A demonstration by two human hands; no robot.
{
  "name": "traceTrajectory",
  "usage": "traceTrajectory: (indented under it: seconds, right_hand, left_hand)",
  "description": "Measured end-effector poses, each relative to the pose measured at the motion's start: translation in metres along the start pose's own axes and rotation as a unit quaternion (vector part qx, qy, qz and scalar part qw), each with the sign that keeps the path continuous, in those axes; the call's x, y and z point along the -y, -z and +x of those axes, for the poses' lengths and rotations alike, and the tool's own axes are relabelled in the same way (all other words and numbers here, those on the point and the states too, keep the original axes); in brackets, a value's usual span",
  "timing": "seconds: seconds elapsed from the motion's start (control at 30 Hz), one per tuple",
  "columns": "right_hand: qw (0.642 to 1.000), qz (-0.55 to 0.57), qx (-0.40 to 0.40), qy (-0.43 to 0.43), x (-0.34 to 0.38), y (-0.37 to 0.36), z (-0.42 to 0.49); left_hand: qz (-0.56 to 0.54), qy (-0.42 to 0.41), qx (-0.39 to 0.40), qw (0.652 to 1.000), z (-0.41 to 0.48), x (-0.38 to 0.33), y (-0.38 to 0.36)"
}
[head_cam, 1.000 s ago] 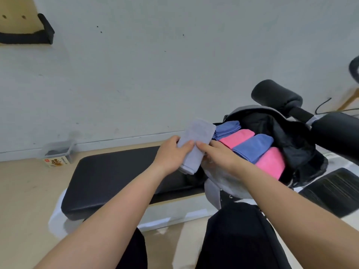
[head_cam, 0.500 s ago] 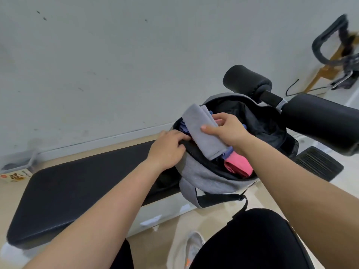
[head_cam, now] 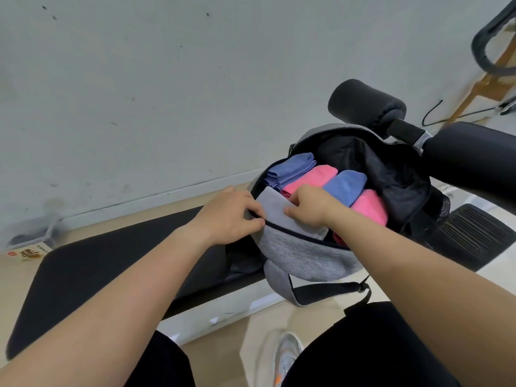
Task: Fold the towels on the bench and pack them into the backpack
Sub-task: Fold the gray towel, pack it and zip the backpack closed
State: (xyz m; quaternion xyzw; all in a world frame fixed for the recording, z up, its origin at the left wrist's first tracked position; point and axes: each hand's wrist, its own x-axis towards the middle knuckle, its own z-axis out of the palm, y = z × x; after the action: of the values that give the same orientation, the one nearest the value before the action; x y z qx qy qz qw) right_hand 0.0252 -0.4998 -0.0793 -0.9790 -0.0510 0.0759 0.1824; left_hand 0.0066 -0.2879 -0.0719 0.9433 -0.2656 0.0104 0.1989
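At the far left of the frame, on the floor by the wall, a small printed box (head_cam: 28, 252) lies just beside a clear plastic tub (head_cam: 33, 236). Across the lower left runs the black bench (head_cam: 111, 269). Just left of centre, the left hand (head_cam: 229, 216) grips the front rim of the grey backpack (head_cam: 301, 255), fingers curled over the dark zip edge. The backpack stands open on the bench's right end, with one strap (head_cam: 321, 293) hanging down its front.

At centre, a folded grey towel (head_cam: 275, 209) stands partly inside the opening, against the front wall. The right hand (head_cam: 310, 208) pinches it, thumb on the near face and fingers curled behind. Packed side by side behind it, from left to right, are a blue towel (head_cam: 290, 170), a pink towel (head_cam: 315, 175), a second blue towel (head_cam: 346, 185) and a second pink towel (head_cam: 368, 208), all folded.

Below centre, a pale shoe (head_cam: 287, 356) shows between the person's dark trouser legs. Right of the backpack, two black padded rollers (head_cam: 365, 106) (head_cam: 472, 152) sit on a bar, above a ribbed black footplate (head_cam: 472, 236). A wooden frame (head_cam: 485, 82) leans in the upper right corner.
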Motion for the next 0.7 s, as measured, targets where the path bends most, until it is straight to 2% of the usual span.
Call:
traceTrajectory:
  seconds: [0.07,0.13,0.23,0.3,0.37,0.47,0.6,0.7]
  right_hand:
    - [0.998,-0.054,-0.012,-0.022,0.002,-0.002,0.001]
    - [0.989,-0.128,-0.063,-0.029,0.005,-0.002,0.0]
    - [0.974,-0.166,-0.151,0.025,0.002,-0.002,-0.001]
    - [0.981,-0.124,-0.123,0.09,-0.006,-0.003,-0.001]
    - [0.985,-0.095,-0.061,0.13,-0.012,-0.008,-0.001]
    - [0.984,-0.148,0.011,0.1,-0.023,-0.025,0.0]
    - [0.981,-0.185,0.031,0.044,-0.027,-0.032,0.006]
    - [0.979,-0.194,0.033,0.047,-0.02,-0.025,0.01]
  left_hand:
    - [-0.013,0.017,-0.004,1.0,0.002,-0.005,0.002]
    - [-0.019,0.028,0.003,0.999,0.005,-0.011,0.003]
    - [-0.018,0.043,0.005,0.999,0.012,-0.017,0.003]
    - [-0.017,0.059,-0.014,0.998,0.017,-0.017,0.003]
    - [-0.005,0.061,-0.014,0.998,0.02,-0.018,0.002]
    - [0.006,0.052,0.0,0.999,0.022,-0.017,-0.001]
    - [0.02,0.086,-0.015,0.996,0.024,-0.016,-0.001]
    - [-0.005,0.105,-0.017,0.994,0.028,-0.015,-0.003]
